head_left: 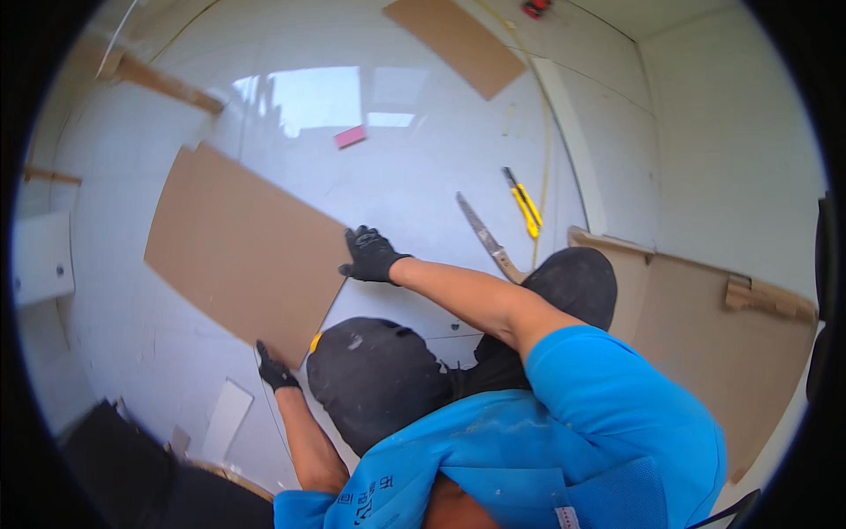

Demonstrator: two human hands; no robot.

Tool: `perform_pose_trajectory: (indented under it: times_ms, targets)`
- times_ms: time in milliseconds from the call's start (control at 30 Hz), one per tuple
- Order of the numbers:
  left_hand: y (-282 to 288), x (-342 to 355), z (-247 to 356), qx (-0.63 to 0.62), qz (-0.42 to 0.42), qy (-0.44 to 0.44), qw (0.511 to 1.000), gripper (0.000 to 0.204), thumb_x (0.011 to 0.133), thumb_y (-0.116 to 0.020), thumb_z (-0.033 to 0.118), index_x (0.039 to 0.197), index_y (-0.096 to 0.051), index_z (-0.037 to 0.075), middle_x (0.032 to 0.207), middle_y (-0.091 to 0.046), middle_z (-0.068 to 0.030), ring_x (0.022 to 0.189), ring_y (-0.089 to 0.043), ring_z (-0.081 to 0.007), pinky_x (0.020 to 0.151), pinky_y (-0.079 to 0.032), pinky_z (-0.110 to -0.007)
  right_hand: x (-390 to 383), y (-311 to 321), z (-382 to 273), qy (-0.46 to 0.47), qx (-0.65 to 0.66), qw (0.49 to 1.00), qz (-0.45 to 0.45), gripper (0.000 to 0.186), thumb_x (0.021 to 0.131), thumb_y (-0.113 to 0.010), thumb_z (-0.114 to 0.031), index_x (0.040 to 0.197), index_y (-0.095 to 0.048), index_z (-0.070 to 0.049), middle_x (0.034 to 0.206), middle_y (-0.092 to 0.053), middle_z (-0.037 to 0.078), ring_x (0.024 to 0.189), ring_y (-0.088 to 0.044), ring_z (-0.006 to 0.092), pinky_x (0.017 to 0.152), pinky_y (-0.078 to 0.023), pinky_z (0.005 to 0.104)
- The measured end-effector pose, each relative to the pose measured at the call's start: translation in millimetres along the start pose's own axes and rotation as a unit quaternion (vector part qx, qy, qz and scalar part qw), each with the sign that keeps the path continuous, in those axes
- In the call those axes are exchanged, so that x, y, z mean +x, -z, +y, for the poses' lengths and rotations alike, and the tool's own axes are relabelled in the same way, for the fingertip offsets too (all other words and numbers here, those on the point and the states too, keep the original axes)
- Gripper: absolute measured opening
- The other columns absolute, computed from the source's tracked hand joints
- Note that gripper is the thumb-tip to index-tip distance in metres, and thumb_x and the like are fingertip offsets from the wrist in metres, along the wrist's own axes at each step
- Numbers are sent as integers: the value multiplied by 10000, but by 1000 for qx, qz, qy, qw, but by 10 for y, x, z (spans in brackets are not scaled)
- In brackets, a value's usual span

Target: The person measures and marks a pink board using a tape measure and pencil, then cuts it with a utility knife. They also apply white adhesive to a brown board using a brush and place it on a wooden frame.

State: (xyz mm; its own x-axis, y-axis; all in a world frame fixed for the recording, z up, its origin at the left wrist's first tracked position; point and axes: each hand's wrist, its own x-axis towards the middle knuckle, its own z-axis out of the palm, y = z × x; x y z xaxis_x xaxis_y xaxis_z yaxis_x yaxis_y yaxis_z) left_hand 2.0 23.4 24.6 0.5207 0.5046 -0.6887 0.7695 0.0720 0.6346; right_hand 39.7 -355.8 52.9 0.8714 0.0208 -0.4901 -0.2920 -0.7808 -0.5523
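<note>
A large brown board (242, 251) lies flat on the white tiled floor (414, 167) in front of me. My right hand (370, 255), in a black glove, grips the board's right edge near its far corner. My left hand (275, 369), also gloved, holds the board's near corner. My knees in black trousers (374, 383) rest on the floor just right of the board. A small yellow thing (315, 342) peeks out between the board's corner and my knee.
A hand saw (483, 236) and a yellow utility knife (525, 208) lie to the right. A pink block (350, 136) sits farther off. Another brown board (454, 44) lies at the top, cardboard (714, 339) leans at the right wall, and a white offcut (227, 420) lies by my left arm.
</note>
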Motion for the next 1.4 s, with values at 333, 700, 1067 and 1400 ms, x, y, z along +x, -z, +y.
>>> perform_pose_trajectory:
  times_ms: [333, 700, 1067, 1400]
  targets:
    - [115, -307, 528, -195, -367, 62, 907, 483, 987, -526, 361, 1302, -511, -5, 1274, -580, -126, 1135, -570, -248, 987, -456, -373, 161, 1456, 517, -20, 204, 944, -257, 550, 832, -655, -509, 1117, -587, -44, 1001, -633, 118, 895, -644, 222, 680, -536, 355]
    - [157, -1199, 1876, -126, -380, -21, 916, 495, 980, -511, 357, 1278, -527, -38, 1263, -598, -154, 1127, -586, -269, 997, -455, -377, -1595, 1418, 3112, -289, -105, 951, 41, 681, 771, -663, -586, 1176, -502, -63, 1059, -635, 195, 1007, -633, 338, 857, -504, 450]
    - [-382, -2082, 2579, -53, -327, 38, 943, 462, 975, -523, 331, 1282, -534, -14, 1261, -608, -137, 1132, -593, -255, 997, -464, -369, -2609, 2946, 1070, -150, 630, 742, 171, 304, 948, -599, -210, 1156, -486, -18, 989, -608, 106, 839, -636, 163, 665, -550, 298]
    - [-1352, -2857, 2846, -48, -329, 144, 932, 395, 978, -537, 277, 1266, -535, 8, 1263, -601, -126, 1161, -577, -259, 1030, -443, -397, -3530, 2420, -448, -173, 685, 687, 168, 403, 918, -655, -186, 1234, -512, 18, 947, -619, 44, 822, -587, 101, 779, -492, 243]
